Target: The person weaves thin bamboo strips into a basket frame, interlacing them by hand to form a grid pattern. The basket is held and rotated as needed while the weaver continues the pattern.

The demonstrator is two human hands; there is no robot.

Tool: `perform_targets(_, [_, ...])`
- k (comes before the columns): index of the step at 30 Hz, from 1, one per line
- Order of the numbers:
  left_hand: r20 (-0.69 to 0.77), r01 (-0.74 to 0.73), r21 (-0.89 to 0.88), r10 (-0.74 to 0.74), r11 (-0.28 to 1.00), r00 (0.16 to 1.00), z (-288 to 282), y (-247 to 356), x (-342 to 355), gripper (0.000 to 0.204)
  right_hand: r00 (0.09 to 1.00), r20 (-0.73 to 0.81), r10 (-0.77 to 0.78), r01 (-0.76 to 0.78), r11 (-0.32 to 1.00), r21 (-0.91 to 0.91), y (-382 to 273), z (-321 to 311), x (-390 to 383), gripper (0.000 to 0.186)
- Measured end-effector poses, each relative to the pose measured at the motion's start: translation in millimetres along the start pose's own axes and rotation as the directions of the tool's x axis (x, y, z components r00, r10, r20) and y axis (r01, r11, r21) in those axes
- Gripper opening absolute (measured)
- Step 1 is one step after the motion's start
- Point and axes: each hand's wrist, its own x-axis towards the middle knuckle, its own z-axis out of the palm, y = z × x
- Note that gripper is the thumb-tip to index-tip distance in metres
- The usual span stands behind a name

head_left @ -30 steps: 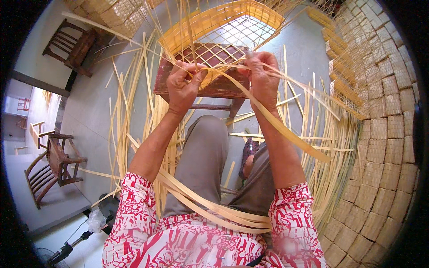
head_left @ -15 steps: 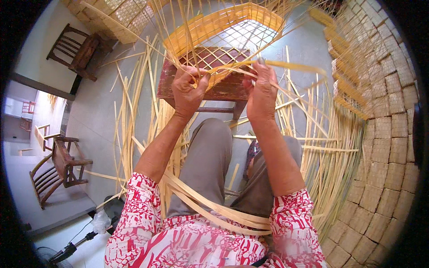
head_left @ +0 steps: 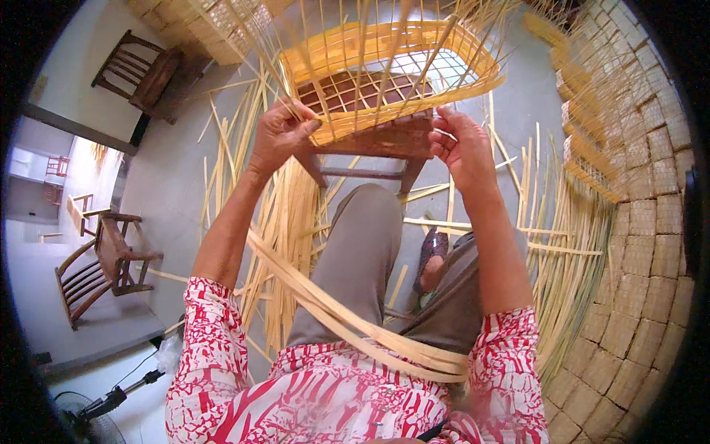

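Note:
A half-woven yellow basket (head_left: 399, 107) with a lattice base and upright splints rests on a worn red-brown wooden stool (head_left: 377, 146). My left hand (head_left: 285, 129) is closed on the basket's near left corner, thumb against the woven band. My right hand (head_left: 462, 148) is beside the stool's right end, just below the basket, with fingers loosely curled but apart and nothing visible in them. Several pale splints (head_left: 347, 329) lie in a curve across my lap.
Loose splints (head_left: 562, 288) cover the floor on both sides. Stacked woven baskets (head_left: 640, 266) line the right side; yellow unfinished ones (head_left: 577, 118) stand near them. Two wooden chairs (head_left: 122, 248) (head_left: 140, 78) are at left, a fan (head_left: 85, 414) at lower left.
The basket has turned and shifted right, its near band now level across the stool. My right hand has let go of the strips and moved right; my left hand has moved left with the corner.

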Motion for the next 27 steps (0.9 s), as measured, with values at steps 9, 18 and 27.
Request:
perform_targets(9, [0.126,0.002,-0.017,0.000,1.000,0.992,-42,-6,-18,0.007,0.989,0.071,0.128,-0.146,0.898,0.415,10,-13,41,0.009])
perform_targets(18, [-0.070,-0.023,-0.020,0.022,1.000,0.997,-37,-7,-24,0.046,0.992,0.072,0.108,-0.129,0.874,0.468,22,-15,50,0.006])
perform_targets(27, [-0.494,0.218,-0.067,-0.222,0.974,0.841,6,7,-83,0.050,0.984,0.141,0.113,-0.162,0.896,0.413,21,-20,50,0.007])
